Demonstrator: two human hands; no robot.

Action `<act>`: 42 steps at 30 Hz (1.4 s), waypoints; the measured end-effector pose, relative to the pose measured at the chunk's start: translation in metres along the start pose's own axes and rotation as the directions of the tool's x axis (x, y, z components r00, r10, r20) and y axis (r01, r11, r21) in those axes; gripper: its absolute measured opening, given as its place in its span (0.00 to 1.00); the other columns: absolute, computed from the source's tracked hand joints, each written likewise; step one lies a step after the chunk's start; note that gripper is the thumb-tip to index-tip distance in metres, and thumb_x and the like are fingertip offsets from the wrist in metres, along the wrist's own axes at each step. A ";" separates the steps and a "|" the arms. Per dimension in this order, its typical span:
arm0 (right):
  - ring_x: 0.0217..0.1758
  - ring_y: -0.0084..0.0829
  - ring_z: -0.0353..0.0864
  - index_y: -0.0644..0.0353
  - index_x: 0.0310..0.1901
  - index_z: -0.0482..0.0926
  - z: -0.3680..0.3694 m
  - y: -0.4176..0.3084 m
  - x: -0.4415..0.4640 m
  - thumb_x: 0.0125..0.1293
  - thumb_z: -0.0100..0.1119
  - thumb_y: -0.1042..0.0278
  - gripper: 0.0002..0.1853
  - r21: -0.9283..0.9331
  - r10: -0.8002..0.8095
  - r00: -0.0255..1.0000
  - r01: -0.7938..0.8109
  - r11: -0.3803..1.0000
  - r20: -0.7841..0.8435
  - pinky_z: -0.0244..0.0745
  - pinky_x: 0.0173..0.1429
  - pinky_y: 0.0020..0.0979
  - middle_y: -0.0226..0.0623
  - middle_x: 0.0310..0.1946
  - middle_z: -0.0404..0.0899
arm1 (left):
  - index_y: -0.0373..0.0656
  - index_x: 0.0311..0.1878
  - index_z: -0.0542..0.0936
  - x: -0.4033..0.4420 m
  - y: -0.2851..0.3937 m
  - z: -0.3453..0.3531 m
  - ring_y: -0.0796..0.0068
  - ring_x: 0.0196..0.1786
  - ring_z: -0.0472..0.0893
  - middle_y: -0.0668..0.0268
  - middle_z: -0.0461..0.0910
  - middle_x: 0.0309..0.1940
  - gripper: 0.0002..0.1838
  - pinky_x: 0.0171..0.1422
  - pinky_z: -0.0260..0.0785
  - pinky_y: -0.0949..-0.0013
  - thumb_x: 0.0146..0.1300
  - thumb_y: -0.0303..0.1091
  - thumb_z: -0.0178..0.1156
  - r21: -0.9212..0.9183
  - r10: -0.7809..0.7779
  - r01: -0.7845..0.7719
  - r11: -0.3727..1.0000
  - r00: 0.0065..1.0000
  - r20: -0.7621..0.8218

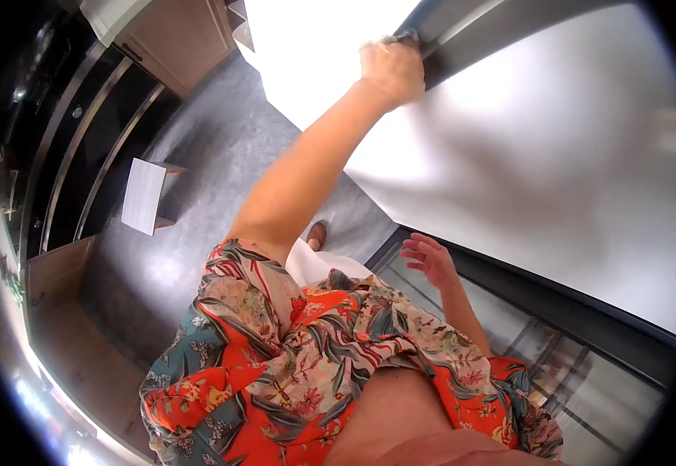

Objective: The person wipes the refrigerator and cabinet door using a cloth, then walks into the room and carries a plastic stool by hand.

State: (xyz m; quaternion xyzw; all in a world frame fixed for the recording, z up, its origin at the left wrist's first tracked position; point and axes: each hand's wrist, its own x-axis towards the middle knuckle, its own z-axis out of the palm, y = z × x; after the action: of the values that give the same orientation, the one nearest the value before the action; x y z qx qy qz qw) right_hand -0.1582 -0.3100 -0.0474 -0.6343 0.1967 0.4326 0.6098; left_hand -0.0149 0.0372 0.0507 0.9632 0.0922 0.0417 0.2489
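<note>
My left hand (pixel 394 71) is at the end of my outstretched left arm, high in the view. Its fingers are closed around a small dark thing (pixel 408 39), which the hand mostly covers and which I cannot make out. That hand is at a dark rail (pixel 462 46) along the edge of a large glossy white panel (pixel 555 155). My right hand (pixel 431 260) is held up lower down, close to my body. Its fingers are apart and slightly bent, with nothing in them. It is nearest to the dark lower frame (pixel 501 291) of the panel.
Glass-topped or glass-fronted sections (pixel 548 357) lie at the lower right. A small white-topped stool (pixel 144 196) stands on the grey floor (pixel 221 132). Black appliance fronts (pixel 74 132) and a wooden cabinet (pixel 175 39) line the left. A shoe (pixel 317 234) shows below my left arm.
</note>
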 end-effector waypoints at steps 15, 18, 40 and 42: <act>0.45 0.33 0.78 0.57 0.51 0.70 -0.008 0.006 -0.004 0.59 0.55 0.62 0.19 0.025 -0.033 0.999 0.034 0.999 -0.019 0.74 0.40 0.33 0.36 0.45 0.76 | 0.49 0.62 0.58 -0.006 -0.039 -0.001 0.67 0.50 0.75 0.62 0.75 0.46 0.33 0.46 0.71 0.63 0.56 0.50 0.56 0.047 0.021 -0.025 0.999 0.996 0.086; 0.45 0.33 0.78 0.57 0.51 0.70 -0.007 0.008 -0.003 0.59 0.55 0.62 0.19 0.026 -0.017 1.000 0.017 1.000 -0.008 0.74 0.40 0.33 0.36 0.45 0.76 | 0.52 0.60 0.62 0.000 -0.046 0.001 0.67 0.49 0.75 0.64 0.74 0.48 0.27 0.46 0.71 0.64 0.58 0.46 0.54 0.076 0.016 -0.029 0.997 0.986 0.169; 0.46 0.33 0.77 0.58 0.53 0.68 0.003 -0.001 0.002 0.59 0.55 0.63 0.20 -0.056 0.012 1.000 -0.012 0.998 0.002 0.74 0.40 0.32 0.37 0.46 0.75 | 0.52 0.50 0.73 -0.038 -0.034 0.073 0.60 0.29 0.79 0.58 0.79 0.27 0.18 0.36 0.72 0.62 0.54 0.32 0.49 -0.438 -0.078 -0.041 0.898 0.965 -0.250; 0.46 0.33 0.77 0.58 0.53 0.68 0.000 0.007 -0.004 0.60 0.55 0.63 0.20 -0.037 0.024 1.000 -0.025 0.999 -0.011 0.74 0.40 0.32 0.38 0.47 0.75 | 0.48 0.49 0.72 -0.045 -0.037 0.086 0.55 0.31 0.78 0.55 0.78 0.27 0.18 0.39 0.70 0.58 0.53 0.30 0.49 -0.598 -0.087 -0.098 0.796 0.958 -0.274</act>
State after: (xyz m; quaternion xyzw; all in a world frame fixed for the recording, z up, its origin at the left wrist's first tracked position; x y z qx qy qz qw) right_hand -0.1663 -0.3127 -0.0486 -0.6453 0.1995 0.4405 0.5914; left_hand -0.0538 0.0192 -0.0434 0.8165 0.1064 0.2091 0.5276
